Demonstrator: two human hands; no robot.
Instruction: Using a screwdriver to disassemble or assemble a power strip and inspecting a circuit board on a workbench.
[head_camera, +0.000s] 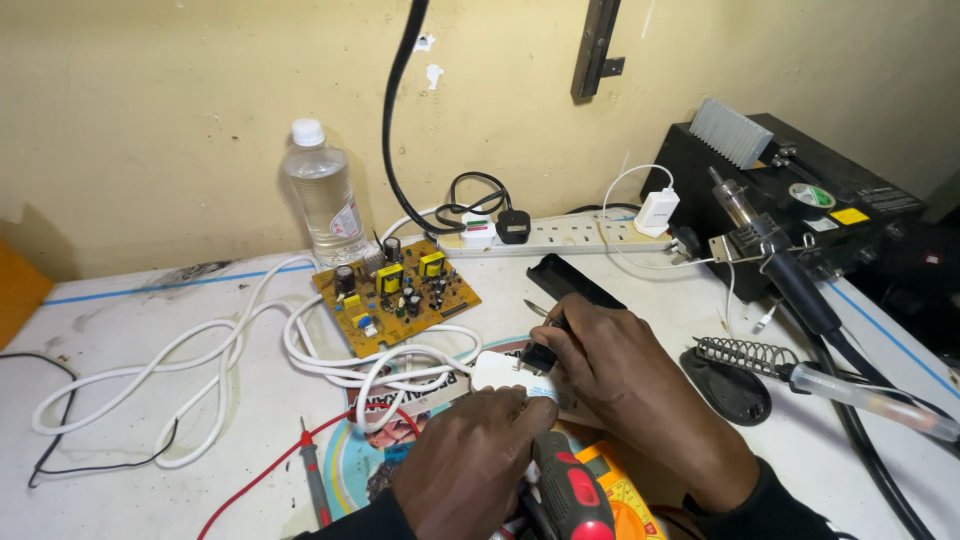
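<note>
**White adapter pinned between both hands, tool tip coming in from the right**

Nearest you, at the bottom edge, a red-and-black screwdriver (568, 490) lies with its handle toward you, resting over a yellow meter (622, 490), just beside your left hand. A red probe (313, 478) lies on the desk (150, 330) a little further left.

Your left hand (470, 465) sits knuckles up, its fingers (515, 405) curled down and pressed onto the near edge of the white adapter (497, 369). So the adapter lies just beyond those fingers, away from you, flat on a printed card on the desk.

Your right hand (625, 375) comes in from the right and is clenched around a small black-handled tool (540, 352); its tip meets the adapter's right end. The tool's long axis runs from upper right down to lower left, toward the adapter. Both hands touch the adapter; the left one holds it down, the right one works at it.

From the adapter's far side a white cable (200, 370) loops away to the left. Beyond it lies a brown circuit board (395, 295), tilted, then a clear bottle (325, 195) and a white power strip (570, 235) against the wall. To the far right stand a soldering iron holder (735, 365) and a black station (800, 190).
</note>
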